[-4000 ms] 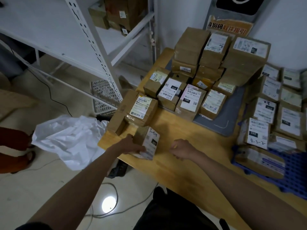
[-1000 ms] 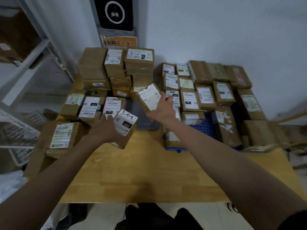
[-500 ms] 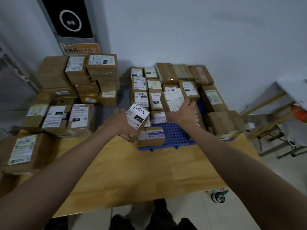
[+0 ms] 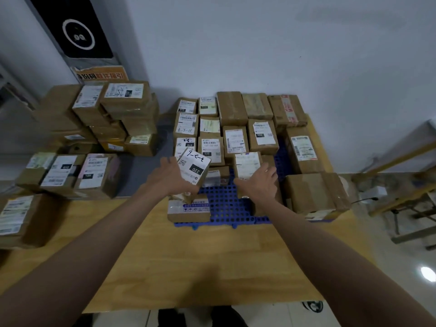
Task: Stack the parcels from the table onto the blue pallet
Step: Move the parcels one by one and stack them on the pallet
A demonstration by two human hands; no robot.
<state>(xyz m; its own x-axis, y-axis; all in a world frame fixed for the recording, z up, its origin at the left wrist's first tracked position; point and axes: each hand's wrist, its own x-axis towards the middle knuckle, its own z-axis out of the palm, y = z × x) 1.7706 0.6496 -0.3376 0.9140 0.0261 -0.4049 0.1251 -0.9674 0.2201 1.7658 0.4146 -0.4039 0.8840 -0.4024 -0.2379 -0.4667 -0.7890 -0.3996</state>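
My left hand (image 4: 171,177) grips a small brown parcel (image 4: 194,169) with a white label marked "220", held tilted above the front left of the blue pallet (image 4: 224,206). My right hand (image 4: 259,182) holds a second labelled parcel (image 4: 247,165) that stands on the pallet beside several parcels stacked there. A flat parcel (image 4: 188,210) lies on the pallet's front left corner, just under the one in my left hand. More parcels (image 4: 94,128) stand piled on the wooden table (image 4: 188,260) at the left.
Three labelled parcels (image 4: 68,172) sit in a row at the table's left, with a larger box (image 4: 18,218) nearer me. A big brown box (image 4: 313,192) fills the pallet's front right corner. A white wall stands behind; metal frames (image 4: 401,197) are at the right.
I turned from the table's left end to the pallet, carrying a parcel in each hand. In the last half second the right-hand parcel came down onto the pallet and the left one moved over the front left corner.
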